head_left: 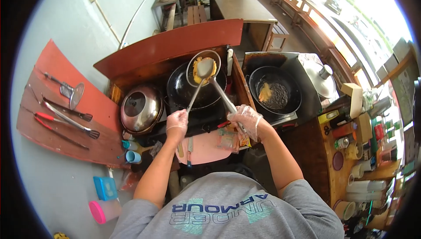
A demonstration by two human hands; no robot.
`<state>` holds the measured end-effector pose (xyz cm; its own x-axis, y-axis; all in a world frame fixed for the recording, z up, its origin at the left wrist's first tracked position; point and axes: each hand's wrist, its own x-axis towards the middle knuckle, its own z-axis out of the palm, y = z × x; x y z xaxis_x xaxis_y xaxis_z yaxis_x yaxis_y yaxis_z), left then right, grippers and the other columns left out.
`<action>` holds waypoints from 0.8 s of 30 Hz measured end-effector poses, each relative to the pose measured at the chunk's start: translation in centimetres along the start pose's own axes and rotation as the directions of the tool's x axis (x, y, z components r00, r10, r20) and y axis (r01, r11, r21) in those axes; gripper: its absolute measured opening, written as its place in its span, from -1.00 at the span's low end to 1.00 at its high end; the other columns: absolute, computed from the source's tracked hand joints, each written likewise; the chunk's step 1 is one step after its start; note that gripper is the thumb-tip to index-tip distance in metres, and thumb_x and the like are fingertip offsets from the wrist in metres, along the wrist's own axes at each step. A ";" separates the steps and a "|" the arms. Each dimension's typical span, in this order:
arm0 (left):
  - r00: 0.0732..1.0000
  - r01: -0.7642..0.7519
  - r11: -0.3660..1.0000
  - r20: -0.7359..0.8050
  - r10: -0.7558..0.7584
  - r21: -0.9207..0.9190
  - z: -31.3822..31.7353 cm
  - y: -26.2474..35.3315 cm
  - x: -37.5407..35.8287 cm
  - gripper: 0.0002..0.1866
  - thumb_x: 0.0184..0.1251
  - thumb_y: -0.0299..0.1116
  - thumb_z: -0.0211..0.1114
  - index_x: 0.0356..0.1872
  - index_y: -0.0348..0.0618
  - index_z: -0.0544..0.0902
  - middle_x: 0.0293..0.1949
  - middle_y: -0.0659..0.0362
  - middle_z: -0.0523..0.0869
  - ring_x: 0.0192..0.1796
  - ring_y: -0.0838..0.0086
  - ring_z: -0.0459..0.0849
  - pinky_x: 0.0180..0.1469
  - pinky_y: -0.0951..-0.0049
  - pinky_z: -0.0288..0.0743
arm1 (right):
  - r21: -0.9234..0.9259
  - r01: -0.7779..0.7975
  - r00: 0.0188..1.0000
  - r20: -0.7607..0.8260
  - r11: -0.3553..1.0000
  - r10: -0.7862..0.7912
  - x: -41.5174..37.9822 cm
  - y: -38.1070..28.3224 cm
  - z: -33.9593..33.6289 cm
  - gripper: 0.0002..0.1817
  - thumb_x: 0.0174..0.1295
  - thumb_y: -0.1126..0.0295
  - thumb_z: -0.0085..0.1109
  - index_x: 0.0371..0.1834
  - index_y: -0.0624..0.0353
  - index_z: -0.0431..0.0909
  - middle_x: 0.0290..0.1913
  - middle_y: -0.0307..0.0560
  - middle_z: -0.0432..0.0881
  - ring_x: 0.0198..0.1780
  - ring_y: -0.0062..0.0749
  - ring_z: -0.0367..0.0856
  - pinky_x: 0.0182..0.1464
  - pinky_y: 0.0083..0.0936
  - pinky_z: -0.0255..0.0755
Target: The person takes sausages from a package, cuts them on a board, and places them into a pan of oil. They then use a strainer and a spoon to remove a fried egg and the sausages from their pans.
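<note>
My left hand (177,124), in a clear plastic glove, is closed on the handle of a spatula (205,69). The gloved right hand (246,119) grips the thick handle of a round strainer (189,73). Golden fried food (212,73) lies in the strainer, with the spatula's blade on top of it. Both tools are over a black wok (177,90). Which handle joins which tool is hard to make out where they cross. In a second black pan (287,79) on the right, a golden piece (265,93) lies in bubbling oil.
A lidded pot (141,109) stands left of the wok. Nearer me are a pink cutting board (206,144) and a knife (190,151). Utensils hang on the red board (52,94) at left. A silver lid (320,79) and bottles stand at right.
</note>
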<state>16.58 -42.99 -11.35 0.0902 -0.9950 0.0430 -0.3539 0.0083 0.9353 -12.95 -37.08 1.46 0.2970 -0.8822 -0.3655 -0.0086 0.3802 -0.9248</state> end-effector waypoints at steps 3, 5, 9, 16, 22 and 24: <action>0.999 -0.043 0.994 0.003 0.043 0.097 1.4 2.1 -1.6 -0.72 0.47 -0.28 0.26 -0.08 -0.34 0.71 -0.39 0.12 0.69 -0.36 0.47 0.61 -0.27 0.47 0.47 | -0.301 -0.073 0.996 -0.064 0.951 0.056 0.4 -1.5 0.1 -0.76 0.21 0.32 0.24 -0.43 0.30 0.51 -0.59 -0.17 0.47 -0.68 -0.41 0.48 -0.58 -0.45 0.50; 0.999 -0.029 0.998 -0.040 0.031 0.049 2.6 2.2 -2.1 -0.69 0.46 -0.26 0.27 -0.15 -0.40 0.70 -0.29 -0.11 0.79 -0.25 0.28 0.77 -0.11 0.35 0.58 | -0.470 -0.057 0.997 -0.066 0.881 0.030 0.7 -2.1 -0.1 -0.76 0.21 0.33 0.23 -0.43 0.31 0.51 -0.58 -0.14 0.47 -0.62 -0.39 0.52 -0.50 -0.40 0.54; 0.996 0.087 0.976 -0.014 -0.092 -0.200 5.2 1.4 -2.4 -0.72 0.47 -0.28 0.27 -0.13 -0.37 0.68 -0.40 0.05 0.72 -0.38 0.45 0.66 -0.28 0.41 0.51 | -0.916 0.135 0.990 0.135 0.377 -0.028 1.1 -4.6 -0.5 -0.75 0.05 0.30 0.34 -0.43 0.32 0.60 -0.49 0.03 0.59 -0.34 -0.16 0.70 -0.23 -0.31 0.63; 0.881 0.451 0.644 0.192 -0.432 -0.618 6.9 8.3 -3.6 -0.83 0.55 -0.25 0.22 -0.15 -0.12 0.60 -0.62 0.36 0.46 -0.73 0.68 0.29 -0.72 0.57 0.12 | -0.803 0.427 0.891 0.452 -0.415 0.042 0.3 -8.7 0.4 -0.71 -0.11 0.30 0.41 -0.32 0.23 0.75 -0.37 0.04 0.74 -0.19 -0.11 0.74 -0.05 -0.38 0.61; 0.868 0.469 0.540 0.253 -0.427 -0.699 7.5 10.7 -3.0 -0.81 0.57 -0.15 0.20 -0.06 -0.02 0.55 -0.62 0.30 0.47 -0.75 0.63 0.30 -0.75 0.57 0.06 | -0.717 0.471 0.855 0.514 -0.514 0.065 -0.1 -11.0 1.8 -0.72 -0.08 0.31 0.36 -0.33 0.26 0.76 -0.35 0.03 0.72 -0.14 -0.09 0.72 -0.07 -0.34 0.62; 0.877 0.455 0.513 0.268 -0.398 -0.728 7.6 11.3 -2.9 -0.80 0.57 -0.15 0.20 -0.05 -0.03 0.54 -0.63 0.28 0.46 -0.76 0.62 0.31 -0.75 0.57 0.06 | -0.750 0.425 0.878 0.477 -0.507 0.029 -0.6 -11.6 2.7 -0.72 -0.09 0.33 0.38 -0.31 0.27 0.76 -0.25 0.05 0.72 -0.10 -0.09 0.72 -0.08 -0.34 0.63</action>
<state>5.21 -40.77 -3.59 -0.0294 -0.9028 -0.4291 0.5372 -0.3762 0.7549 -10.46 -40.20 12.72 0.7163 -0.6310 -0.2979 -0.5859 -0.7757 0.2344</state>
